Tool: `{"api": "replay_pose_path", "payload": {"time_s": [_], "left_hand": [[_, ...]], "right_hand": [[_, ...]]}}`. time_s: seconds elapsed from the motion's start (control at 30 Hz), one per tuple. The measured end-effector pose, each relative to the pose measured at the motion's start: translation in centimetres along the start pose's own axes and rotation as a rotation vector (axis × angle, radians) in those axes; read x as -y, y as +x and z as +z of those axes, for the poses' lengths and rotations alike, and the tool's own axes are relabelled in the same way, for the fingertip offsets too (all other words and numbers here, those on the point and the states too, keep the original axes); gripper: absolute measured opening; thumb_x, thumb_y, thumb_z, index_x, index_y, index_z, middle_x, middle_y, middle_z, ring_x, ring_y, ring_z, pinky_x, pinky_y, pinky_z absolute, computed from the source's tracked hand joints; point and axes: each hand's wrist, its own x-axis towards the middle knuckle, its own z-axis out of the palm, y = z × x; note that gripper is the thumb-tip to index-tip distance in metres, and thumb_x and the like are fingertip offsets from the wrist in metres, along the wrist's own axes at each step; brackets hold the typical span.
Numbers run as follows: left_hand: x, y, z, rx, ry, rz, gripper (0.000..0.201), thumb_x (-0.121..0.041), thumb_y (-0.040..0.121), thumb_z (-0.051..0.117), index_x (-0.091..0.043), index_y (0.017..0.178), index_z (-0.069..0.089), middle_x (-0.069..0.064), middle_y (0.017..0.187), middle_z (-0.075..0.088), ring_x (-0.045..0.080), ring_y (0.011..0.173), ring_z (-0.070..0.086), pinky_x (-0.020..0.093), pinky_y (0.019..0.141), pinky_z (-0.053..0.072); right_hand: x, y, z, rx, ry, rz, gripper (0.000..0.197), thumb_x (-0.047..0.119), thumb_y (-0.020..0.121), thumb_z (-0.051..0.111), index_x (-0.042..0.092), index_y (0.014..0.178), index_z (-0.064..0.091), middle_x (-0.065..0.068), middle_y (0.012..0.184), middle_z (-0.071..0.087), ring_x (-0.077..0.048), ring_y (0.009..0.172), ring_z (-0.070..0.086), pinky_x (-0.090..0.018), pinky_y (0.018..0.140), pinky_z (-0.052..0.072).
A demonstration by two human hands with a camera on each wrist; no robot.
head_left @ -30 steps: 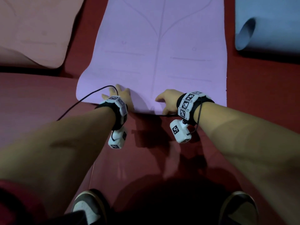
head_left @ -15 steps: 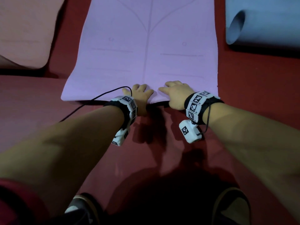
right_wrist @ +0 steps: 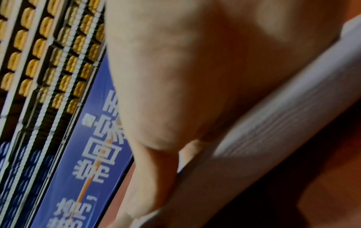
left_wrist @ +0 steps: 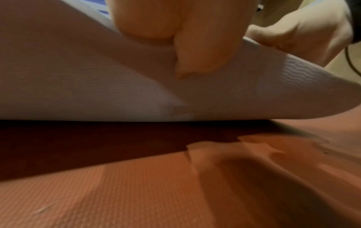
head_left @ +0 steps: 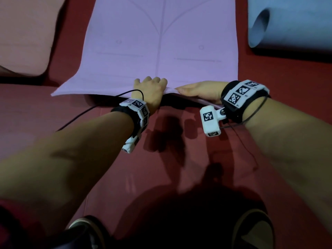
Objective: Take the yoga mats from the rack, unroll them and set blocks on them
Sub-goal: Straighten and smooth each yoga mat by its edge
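The purple yoga mat [head_left: 161,42] lies unrolled on the red floor, running away from me. Its near edge is raised off the floor, with a dark shadow beneath. My left hand [head_left: 149,90] grips that edge near its middle, fingers on top; in the left wrist view its thumb [left_wrist: 195,54] presses the mat's pale ribbed underside [left_wrist: 97,86]. My right hand [head_left: 199,90] holds the same edge just to the right, and the right wrist view shows the edge [right_wrist: 273,123] running under the palm. No blocks are in view.
A salmon mat [head_left: 23,42] lies flat at the far left. A blue mat [head_left: 287,24], partly rolled, sits at the far right. A black cable [head_left: 80,115] trails left from my left wrist. My shoes [head_left: 86,234] stand on the red floor [head_left: 179,168].
My left hand has slid right along the near edge toward my right hand. Both hands went from resting on the edge to gripping it, and the edge now stands off the floor.
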Motion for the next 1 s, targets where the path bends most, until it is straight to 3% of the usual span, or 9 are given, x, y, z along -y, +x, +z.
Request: {"api": "replay_pose_path", "payload": {"time_s": [0.1,0.27,0.33,0.4,0.5,0.6,0.7,0.77,1.0], "left_hand": [[-0.1,0.2,0.0,-0.002,0.006,-0.002,0.033,-0.017,0.091,0.054,-0.017,0.124,0.049,0.006,0.12,0.058,0.032,0.114,0.052,0.051,0.098,0.038],[0.2,0.2,-0.3,-0.011,0.007,0.024,0.031,-0.011,0.09,0.054,-0.016,0.121,0.052,0.005,0.116,0.057,0.031,0.113,0.051,0.056,0.105,0.033],[0.6,0.3,-0.4,-0.033,-0.025,0.013,0.034,-0.008,0.087,0.053,-0.016,0.121,0.054,0.005,0.115,0.058,0.031,0.112,0.051,0.054,0.103,0.035],[0.7,0.4,-0.7,-0.076,-0.055,0.016,0.036,-0.007,0.085,0.053,-0.017,0.12,0.056,0.006,0.114,0.06,0.032,0.109,0.052,0.049,0.097,0.038],[0.9,0.8,-1.7,-0.081,-0.144,0.036,0.034,-0.012,0.082,0.055,-0.019,0.115,0.06,0.005,0.11,0.063,0.033,0.104,0.056,0.041,0.084,0.041],[1.5,1.3,-3.6,0.036,-0.444,-0.021,0.041,-0.037,0.073,0.064,-0.026,0.113,0.064,0.0,0.108,0.068,0.027,0.1,0.062,0.038,0.083,0.051],[2.2,1.5,-4.7,0.276,-0.721,-0.072,0.057,-0.032,0.071,0.084,-0.022,0.124,0.063,-0.003,0.114,0.067,0.017,0.103,0.063,0.03,0.087,0.05],[3.0,1.7,-4.3,0.344,-0.74,-0.087,0.061,-0.029,0.073,0.085,-0.02,0.129,0.062,-0.003,0.118,0.066,0.016,0.105,0.062,0.029,0.089,0.049],[4.0,2.3,-2.5,0.259,-0.461,-0.126,0.069,-0.047,0.068,0.085,-0.024,0.127,0.059,-0.002,0.113,0.065,0.022,0.1,0.058,0.031,0.081,0.043]], "right_hand": [[0.8,0.0,-0.3,-0.219,-0.627,0.067,0.077,0.058,0.089,0.058,0.025,0.153,0.032,0.0,0.155,0.038,-0.011,0.136,0.039,-0.03,0.114,0.026],[-0.2,1.4,1.3,-0.417,-0.831,0.034,0.106,0.062,0.071,0.076,0.023,0.155,0.025,0.002,0.156,0.036,-0.019,0.141,0.037,-0.031,0.111,0.029],[-0.4,2.2,2.0,-0.538,-0.849,-0.037,0.097,0.061,0.067,0.079,0.026,0.148,0.037,0.0,0.144,0.05,-0.023,0.132,0.047,-0.034,0.104,0.04],[-0.2,2.3,2.1,-0.657,-0.855,-0.092,0.07,0.057,0.067,0.079,0.032,0.127,0.055,0.003,0.117,0.063,-0.024,0.109,0.059,-0.034,0.084,0.048],[0.8,2.1,1.5,-0.766,-1.018,-0.094,0.035,0.045,0.077,0.074,0.027,0.104,0.061,-0.001,0.101,0.065,-0.029,0.096,0.06,-0.033,0.071,0.04],[2.0,2.2,1.3,-0.83,-1.144,-0.102,0.017,0.028,0.082,0.064,0.023,0.098,0.062,-0.007,0.099,0.064,-0.032,0.092,0.058,-0.034,0.069,0.035],[2.2,2.2,1.3,-0.848,-1.214,-0.115,0.016,0.017,0.082,0.058,0.02,0.097,0.063,-0.009,0.096,0.063,-0.034,0.087,0.057,-0.035,0.067,0.033],[2.0,2.3,1.5,-0.849,-1.251,-0.129,0.019,0.013,0.082,0.055,0.02,0.097,0.063,-0.009,0.095,0.063,-0.034,0.085,0.057,-0.034,0.067,0.033],[1.8,2.6,1.3,-0.875,-1.297,-0.17,0.024,0.008,0.08,0.052,0.02,0.098,0.061,-0.008,0.095,0.065,-0.035,0.09,0.059,-0.035,0.066,0.031]]}}
